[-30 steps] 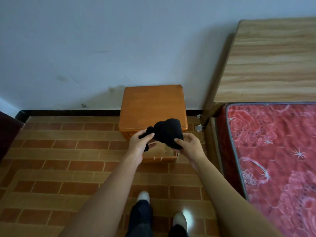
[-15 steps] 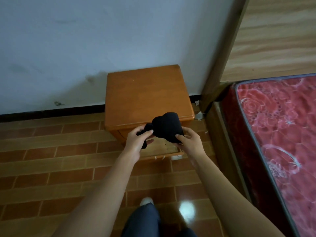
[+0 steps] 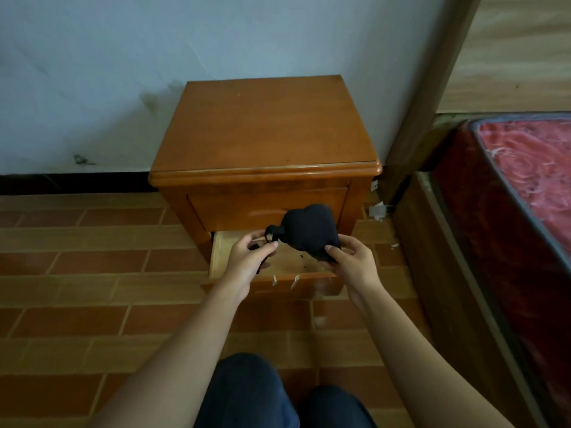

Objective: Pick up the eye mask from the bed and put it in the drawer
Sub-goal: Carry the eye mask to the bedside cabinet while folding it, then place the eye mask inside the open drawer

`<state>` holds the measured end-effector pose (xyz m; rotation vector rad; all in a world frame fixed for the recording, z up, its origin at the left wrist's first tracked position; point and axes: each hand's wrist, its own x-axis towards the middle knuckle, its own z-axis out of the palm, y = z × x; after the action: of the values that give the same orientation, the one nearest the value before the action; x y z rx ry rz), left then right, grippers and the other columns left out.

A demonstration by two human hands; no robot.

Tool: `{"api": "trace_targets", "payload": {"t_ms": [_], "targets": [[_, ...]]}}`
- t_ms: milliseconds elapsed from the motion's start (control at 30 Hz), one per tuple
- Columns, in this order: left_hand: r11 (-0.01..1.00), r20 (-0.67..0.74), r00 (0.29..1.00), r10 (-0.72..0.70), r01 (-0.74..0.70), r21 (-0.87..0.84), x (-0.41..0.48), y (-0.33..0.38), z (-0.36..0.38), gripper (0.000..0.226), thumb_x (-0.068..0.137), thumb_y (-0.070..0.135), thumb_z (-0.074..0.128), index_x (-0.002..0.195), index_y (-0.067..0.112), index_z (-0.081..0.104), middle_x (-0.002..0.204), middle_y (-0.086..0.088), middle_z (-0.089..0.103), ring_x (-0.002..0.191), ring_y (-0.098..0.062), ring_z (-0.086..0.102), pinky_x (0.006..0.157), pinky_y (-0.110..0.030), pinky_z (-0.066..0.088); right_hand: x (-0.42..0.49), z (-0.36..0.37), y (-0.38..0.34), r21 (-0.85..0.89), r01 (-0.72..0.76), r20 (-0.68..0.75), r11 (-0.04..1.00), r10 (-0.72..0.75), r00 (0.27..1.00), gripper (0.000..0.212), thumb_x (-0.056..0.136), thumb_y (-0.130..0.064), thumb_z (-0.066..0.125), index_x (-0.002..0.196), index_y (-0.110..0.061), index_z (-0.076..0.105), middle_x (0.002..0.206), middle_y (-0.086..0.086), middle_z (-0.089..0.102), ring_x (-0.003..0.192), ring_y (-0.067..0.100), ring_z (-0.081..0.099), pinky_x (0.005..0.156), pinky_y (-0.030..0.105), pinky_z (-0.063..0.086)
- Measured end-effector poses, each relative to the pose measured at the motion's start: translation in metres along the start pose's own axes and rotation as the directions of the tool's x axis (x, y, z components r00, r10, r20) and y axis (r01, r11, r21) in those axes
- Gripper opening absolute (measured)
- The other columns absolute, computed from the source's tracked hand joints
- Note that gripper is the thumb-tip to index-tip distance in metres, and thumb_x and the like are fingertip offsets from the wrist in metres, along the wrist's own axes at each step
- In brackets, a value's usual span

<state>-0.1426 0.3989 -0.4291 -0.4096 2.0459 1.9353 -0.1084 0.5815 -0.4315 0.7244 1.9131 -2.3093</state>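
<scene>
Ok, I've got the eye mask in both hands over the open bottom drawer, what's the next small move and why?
Probably lower it straight down and let go. The eye mask is pinched between your left hand and right hand directly above the pulled-out drawer, whose wooden floor looks bare apart from small specks.

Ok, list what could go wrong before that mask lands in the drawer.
1. The eye mask is held above the open lower drawer by both hands, left hand and right hand; dropped from here, it may catch on the drawer's front edge or fall to the floor.
2. Its strap, bunched by the left hand, may hang over the edge and jam when closing.
</scene>
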Motion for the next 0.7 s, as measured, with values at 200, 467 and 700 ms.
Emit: {"api": "trace_targets", "payload": {"t_ms": [200,467,700], "targets": [[0.953,-0.045,0.973,0.226,-0.211,0.219,0.021,-0.019,-0.005,0.044,0.084,0.020,0.063,0.125,0.024,0.047,0.132,-0.001,0.047,0.123,-0.019,0.044,0.094,-0.031,0.035,0.013,0.003,0.029,0.014,0.035,0.016,0.999,-0.035,0.999,0.034,0.086,-0.003,0.056,0.120,-0.006,0.050,0.108,0.016,0.063,0.093,0.027,0.066,0.076,0.034,0.057],[0.533,0.074,0.768,0.636,-0.506,0.677,0.061,0.031,-0.034,0.074,0.079,0.014,0.061,0.141,0.031,0.023,0.157,0.001,0.003,0.144,-0.020,-0.003,0.114,-0.046,0.004,0.018,-0.004,0.031,0.041,0.065,-0.026,0.997,-0.064,0.998,0.025,0.086,-0.001,0.056,0.109,-0.011,0.053,0.093,0.006,0.064,0.080,0.018,0.068,0.057,0.020,0.057],[0.160,0.147,0.692,0.707,-0.359,0.920,0.109,0.045,-0.037,0.074,0.086,0.039,0.051,0.145,0.026,0.009,0.158,-0.007,0.002,0.144,-0.023,-0.009,0.112,-0.045,-0.012,0.037,-0.004,0.036,-0.025,0.047,-0.048,0.999,-0.048,0.998,0.024,0.086,-0.002,0.056,0.107,-0.012,0.053,0.088,0.002,0.063,0.081,0.018,0.067,0.064,0.026,0.059]]}}
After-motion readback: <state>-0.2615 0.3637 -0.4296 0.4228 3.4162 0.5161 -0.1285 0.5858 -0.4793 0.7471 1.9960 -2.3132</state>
